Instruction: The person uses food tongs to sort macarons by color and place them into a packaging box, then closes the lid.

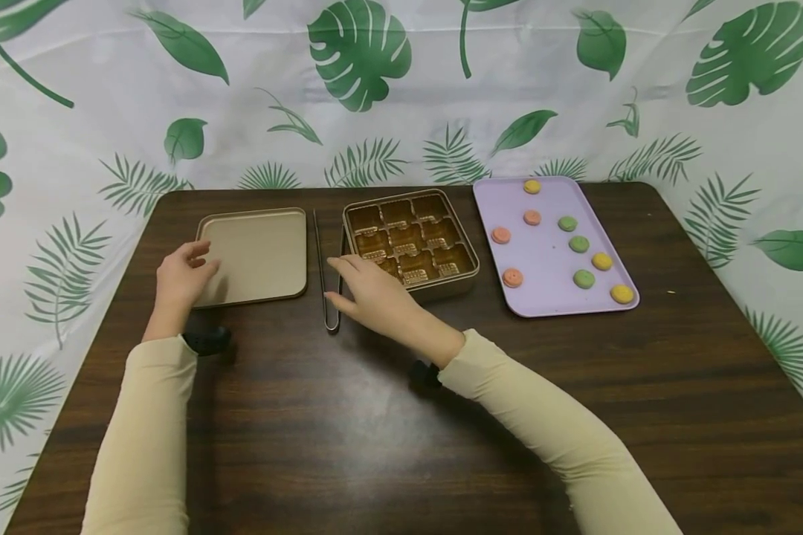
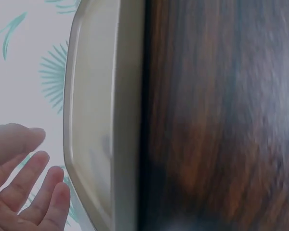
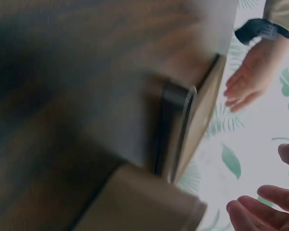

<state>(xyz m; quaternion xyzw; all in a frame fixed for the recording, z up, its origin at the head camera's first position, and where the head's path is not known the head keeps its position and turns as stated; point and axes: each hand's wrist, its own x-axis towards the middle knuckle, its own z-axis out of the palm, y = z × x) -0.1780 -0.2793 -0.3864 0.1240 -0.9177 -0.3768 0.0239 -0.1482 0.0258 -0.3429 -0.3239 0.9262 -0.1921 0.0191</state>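
Note:
My left hand [image 1: 182,281] hovers over the left edge of a flat gold tin lid [image 1: 261,253], fingers loosely bent and holding nothing. In the left wrist view, the fingers [image 2: 36,202] are apart from the lid's rim. My right hand [image 1: 378,297] hangs above a pair of metal tongs [image 1: 332,325] and the near left corner of a gold tin [image 1: 442,286]. Its thumb and fingers are spread, with nothing between them. The tin holds a brown plastic insert [image 1: 404,238] with several bare compartments. Part of the tongs and tin is hidden by this hand.
Right of the tin lies a lilac tray [image 1: 542,297] carrying several macarons: pink [image 1: 511,278], green [image 1: 584,279] and yellow [image 1: 621,294]. A dark wooden table [image 1: 348,446] bears everything. Behind it hangs a leaf-patterned white cloth [image 1: 261,74].

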